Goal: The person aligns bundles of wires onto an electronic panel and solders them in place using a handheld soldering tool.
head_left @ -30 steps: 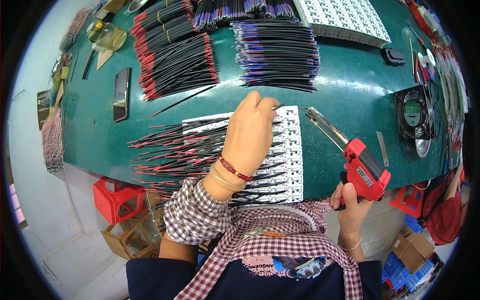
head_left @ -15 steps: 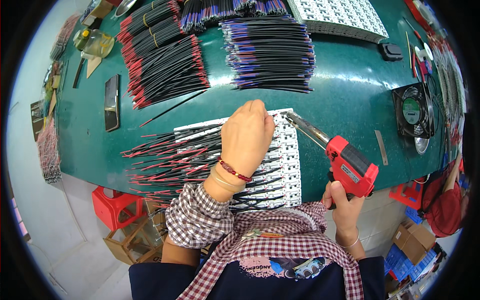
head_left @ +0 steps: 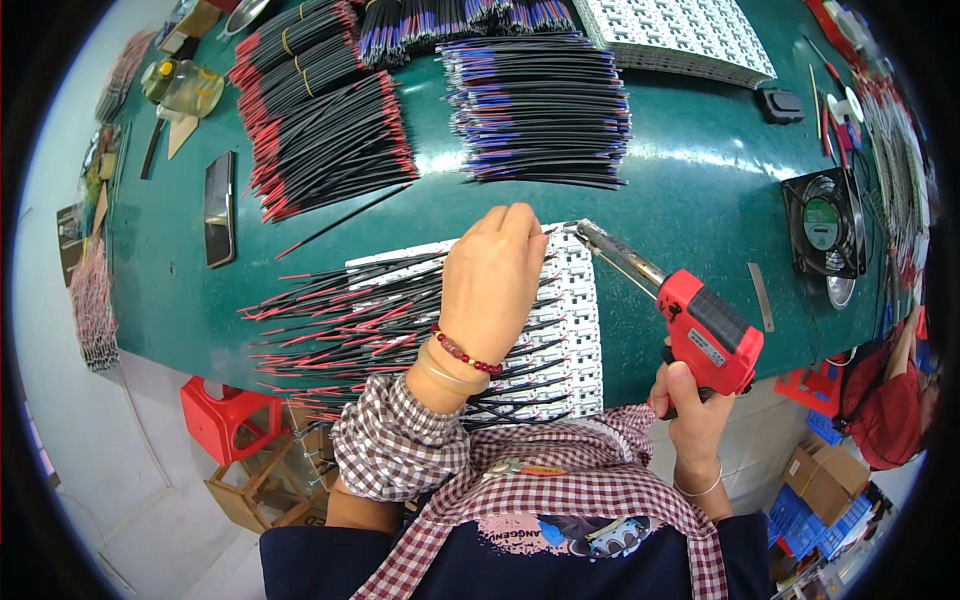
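**Wire Joining at the Panel's Far Right Corner**

Left hand (head_left: 490,270): fingertips pressed together, apparently pinching a black wire (head_left: 551,231) over the far right part of the white panel (head_left: 582,330); the fingers hide most of the grip. Right hand (head_left: 693,405): fingers wrapped around the handle of the red soldering gun (head_left: 712,330), right of the panel, its metal tip (head_left: 584,231) at the panel's far right corner, beside the wire end; contact cannot be confirmed.

Judged step: soldering one wire end to the panel. The next move calls for a motionless wire and a steady tip until the joint is made, with the tip lifted before the fingers release.

Edges and room: the panel's near edge adjoins the checked apron (head_left: 560,490). Red-ended wires (head_left: 330,325) cover its left part and overhang its left edge, where they could snag. Right of the panel, green table (head_left: 690,220) extends to a metal strip (head_left: 761,297), with a fan (head_left: 824,222) farther right. Beyond the far edge, a narrower band of table separates the panel from the blue-ended wire stack (head_left: 538,110)
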Tool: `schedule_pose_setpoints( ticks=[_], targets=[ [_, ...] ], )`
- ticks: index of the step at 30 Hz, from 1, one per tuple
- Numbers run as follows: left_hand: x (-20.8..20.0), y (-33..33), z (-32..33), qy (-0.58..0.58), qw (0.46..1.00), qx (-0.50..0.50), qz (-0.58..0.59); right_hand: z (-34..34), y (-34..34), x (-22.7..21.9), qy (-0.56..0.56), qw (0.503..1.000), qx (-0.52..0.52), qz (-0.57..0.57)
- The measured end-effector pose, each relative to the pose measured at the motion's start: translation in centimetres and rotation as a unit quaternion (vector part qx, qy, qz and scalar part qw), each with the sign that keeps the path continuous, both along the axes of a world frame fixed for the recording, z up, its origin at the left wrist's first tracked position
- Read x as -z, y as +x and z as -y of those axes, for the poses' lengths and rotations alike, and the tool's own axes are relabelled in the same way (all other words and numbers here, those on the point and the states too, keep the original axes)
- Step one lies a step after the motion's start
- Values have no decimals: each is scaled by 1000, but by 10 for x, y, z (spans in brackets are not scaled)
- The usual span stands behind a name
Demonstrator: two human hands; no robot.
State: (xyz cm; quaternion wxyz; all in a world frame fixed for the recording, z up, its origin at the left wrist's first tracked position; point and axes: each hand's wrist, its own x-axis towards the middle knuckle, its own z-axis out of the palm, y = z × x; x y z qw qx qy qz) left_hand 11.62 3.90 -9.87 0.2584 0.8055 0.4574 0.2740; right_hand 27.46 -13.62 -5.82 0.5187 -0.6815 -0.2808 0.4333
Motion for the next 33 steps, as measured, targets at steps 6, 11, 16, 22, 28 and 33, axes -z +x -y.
schedule_pose_setpoints(
  ticks=[6,11,16,22,28,33],
  targets=[
    [3,2,2,-11,998,-10,-65,-5,-1,2,-20,1000,-10,2],
    [5,2,2,-7,998,-7,-67,-6,-2,1,-30,999,-5,12],
    [6,2,1,-12,998,-7,-60,-1,-3,5,-44,998,3,37],
    [4,3,2,-9,998,-10,-60,0,-2,2,-5,999,7,33],
    [0,3,3,-6,996,-18,-87,2,0,2,-15,1000,0,22],
    [1,3,0,64,994,-11,-87,1,-1,1,-21,1000,-12,20]
  ],
)
